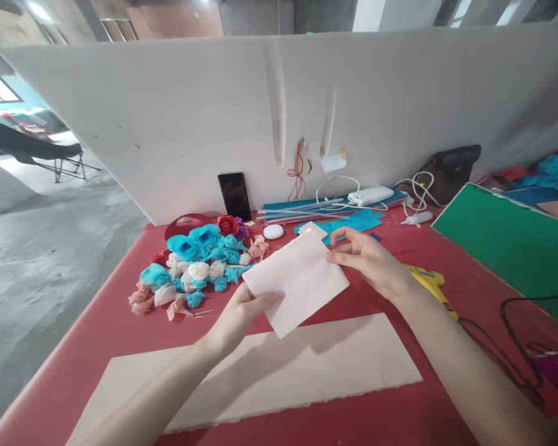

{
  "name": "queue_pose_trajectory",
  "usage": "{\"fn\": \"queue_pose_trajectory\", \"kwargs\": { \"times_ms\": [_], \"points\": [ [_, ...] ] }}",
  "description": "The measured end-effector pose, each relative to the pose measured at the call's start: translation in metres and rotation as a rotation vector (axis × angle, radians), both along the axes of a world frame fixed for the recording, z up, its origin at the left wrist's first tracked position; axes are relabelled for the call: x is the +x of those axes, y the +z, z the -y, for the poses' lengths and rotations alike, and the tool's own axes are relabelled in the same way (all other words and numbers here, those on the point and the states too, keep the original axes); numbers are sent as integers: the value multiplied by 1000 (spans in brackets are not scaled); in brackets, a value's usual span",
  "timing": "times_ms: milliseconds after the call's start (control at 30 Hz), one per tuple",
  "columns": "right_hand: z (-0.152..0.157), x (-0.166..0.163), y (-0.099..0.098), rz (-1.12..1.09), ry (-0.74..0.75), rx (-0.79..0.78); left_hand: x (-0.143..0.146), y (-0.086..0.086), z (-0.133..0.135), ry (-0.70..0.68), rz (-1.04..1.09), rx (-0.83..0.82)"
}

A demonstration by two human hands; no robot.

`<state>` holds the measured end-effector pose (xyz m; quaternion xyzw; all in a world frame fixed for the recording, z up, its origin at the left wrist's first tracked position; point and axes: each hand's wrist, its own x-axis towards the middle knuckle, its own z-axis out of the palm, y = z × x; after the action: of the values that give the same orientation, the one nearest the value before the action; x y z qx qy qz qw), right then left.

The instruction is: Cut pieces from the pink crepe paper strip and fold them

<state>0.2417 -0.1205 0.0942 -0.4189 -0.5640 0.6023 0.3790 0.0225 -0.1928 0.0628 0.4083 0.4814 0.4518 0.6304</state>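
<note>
A pale pink square of paper is held up over the table, tilted. My left hand pinches its lower left side, thumb on top and fingers hidden beneath. At the upper right edge, my right hand grips the same paper between thumb and fingertips. Below both hands a long pale pink sheet lies flat, partly covered by my left forearm. To the left sits a pile of blue, white and pink paper flowers, with a red rose behind it.
On the red table are a yellow glue gun with a black cord, a green cutting board, a standing phone, a white oval case, a white power strip and blue paper sheets. A white partition rises behind.
</note>
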Motion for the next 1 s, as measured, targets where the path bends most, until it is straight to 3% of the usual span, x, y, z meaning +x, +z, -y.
{"fn": "queue_pose_trajectory", "kwargs": {
  "times_ms": [267,633,867,1000],
  "points": [
    [-1,4,-5,1,-53,116,-1,2,0,34,37,23],
    [7,8,8,222,97,176,-2,5,2,-7,42,20],
    [6,5,2,15,53,95,-3,6,1,-21,58,20],
    [7,5,4,-78,111,76,-2,6,0,-36,65,18]
  ]
}}
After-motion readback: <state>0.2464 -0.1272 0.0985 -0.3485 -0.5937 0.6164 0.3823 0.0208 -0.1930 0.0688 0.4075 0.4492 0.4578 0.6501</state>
